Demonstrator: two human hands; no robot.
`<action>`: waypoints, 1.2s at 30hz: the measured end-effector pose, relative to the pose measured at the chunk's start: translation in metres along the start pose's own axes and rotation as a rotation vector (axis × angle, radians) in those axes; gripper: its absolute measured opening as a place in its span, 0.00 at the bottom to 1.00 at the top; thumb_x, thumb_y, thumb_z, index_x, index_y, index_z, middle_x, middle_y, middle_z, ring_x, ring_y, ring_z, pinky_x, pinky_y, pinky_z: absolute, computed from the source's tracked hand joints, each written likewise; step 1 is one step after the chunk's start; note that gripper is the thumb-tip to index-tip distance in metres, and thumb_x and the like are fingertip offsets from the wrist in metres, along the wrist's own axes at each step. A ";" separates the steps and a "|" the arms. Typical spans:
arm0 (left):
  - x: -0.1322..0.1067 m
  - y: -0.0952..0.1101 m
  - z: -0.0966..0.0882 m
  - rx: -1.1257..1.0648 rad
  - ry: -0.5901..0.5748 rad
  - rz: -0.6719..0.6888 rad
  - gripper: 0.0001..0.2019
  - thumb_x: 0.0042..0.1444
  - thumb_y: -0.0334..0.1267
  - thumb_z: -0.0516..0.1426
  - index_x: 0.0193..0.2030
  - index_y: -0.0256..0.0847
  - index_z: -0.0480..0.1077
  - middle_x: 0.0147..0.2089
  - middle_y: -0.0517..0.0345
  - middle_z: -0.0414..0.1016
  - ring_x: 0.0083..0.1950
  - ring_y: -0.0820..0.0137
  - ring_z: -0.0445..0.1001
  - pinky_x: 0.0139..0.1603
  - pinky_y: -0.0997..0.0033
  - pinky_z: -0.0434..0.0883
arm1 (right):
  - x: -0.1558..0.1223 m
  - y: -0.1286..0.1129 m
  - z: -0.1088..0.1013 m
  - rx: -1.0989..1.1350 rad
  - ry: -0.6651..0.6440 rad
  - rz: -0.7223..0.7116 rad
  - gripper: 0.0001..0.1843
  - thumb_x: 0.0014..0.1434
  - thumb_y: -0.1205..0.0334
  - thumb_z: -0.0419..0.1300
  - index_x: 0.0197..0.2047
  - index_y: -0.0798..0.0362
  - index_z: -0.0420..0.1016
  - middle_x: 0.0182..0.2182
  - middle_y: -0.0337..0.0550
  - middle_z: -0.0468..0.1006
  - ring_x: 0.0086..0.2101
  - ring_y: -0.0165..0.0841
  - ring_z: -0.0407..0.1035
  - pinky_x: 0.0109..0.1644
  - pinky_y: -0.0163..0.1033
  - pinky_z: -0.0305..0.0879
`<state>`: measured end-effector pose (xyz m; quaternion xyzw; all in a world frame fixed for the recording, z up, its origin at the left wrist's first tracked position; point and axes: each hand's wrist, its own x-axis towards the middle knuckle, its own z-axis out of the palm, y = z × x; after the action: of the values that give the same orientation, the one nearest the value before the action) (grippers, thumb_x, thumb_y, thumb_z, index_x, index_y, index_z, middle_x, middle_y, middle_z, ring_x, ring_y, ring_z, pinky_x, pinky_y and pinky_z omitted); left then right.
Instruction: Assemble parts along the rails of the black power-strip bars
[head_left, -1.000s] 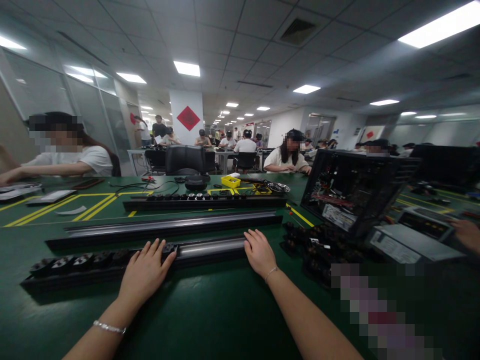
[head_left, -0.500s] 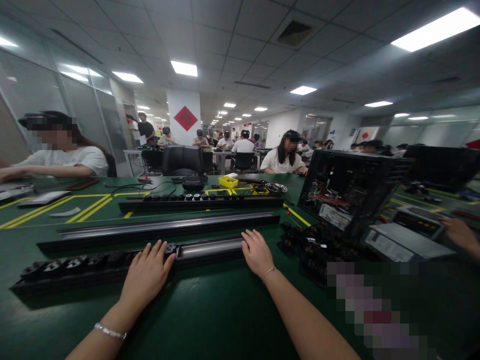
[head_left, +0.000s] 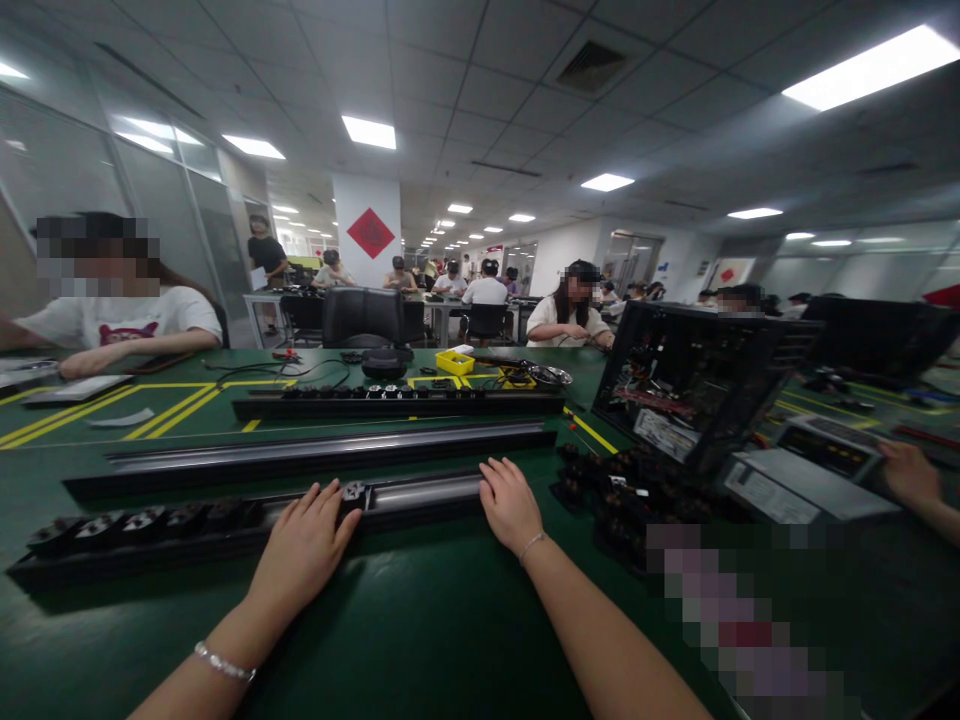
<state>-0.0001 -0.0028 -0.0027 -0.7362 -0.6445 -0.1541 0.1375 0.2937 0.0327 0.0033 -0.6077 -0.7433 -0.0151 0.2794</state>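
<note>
A long black power-strip rail (head_left: 420, 493) lies across the green table (head_left: 420, 620) in front of me, its left part filled with several black socket modules (head_left: 142, 523). My left hand (head_left: 304, 548) rests flat on the rail with fingers stretched over a socket module (head_left: 352, 492). My right hand (head_left: 510, 505) lies on the rail's right end, fingers extended and close together. Neither hand grips anything.
Two more long rails (head_left: 322, 450) (head_left: 397, 404) lie farther back. A heap of loose black socket modules (head_left: 637, 490) sits right of my right hand, beside an open computer case (head_left: 697, 380). Another person's hand (head_left: 907, 475) is at far right; a person (head_left: 112, 320) sits at left.
My left hand has slid slightly right along the rail, pushing a socket module with it. My right hand stays at the rail's end. The view has shifted a little.
</note>
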 end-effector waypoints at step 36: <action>0.000 0.021 -0.002 -0.171 -0.021 0.140 0.26 0.57 0.53 0.43 0.55 0.38 0.63 0.51 0.48 0.72 0.52 0.63 0.68 0.56 0.57 0.57 | -0.001 -0.001 0.004 -0.051 0.030 0.007 0.23 0.60 0.58 0.43 0.54 0.53 0.68 0.54 0.45 0.66 0.57 0.39 0.52 0.61 0.45 0.48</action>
<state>0.0202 -0.0065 -0.0015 -0.7900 -0.5774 -0.1908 0.0780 0.2915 0.0331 0.0003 -0.6170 -0.7361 -0.0421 0.2751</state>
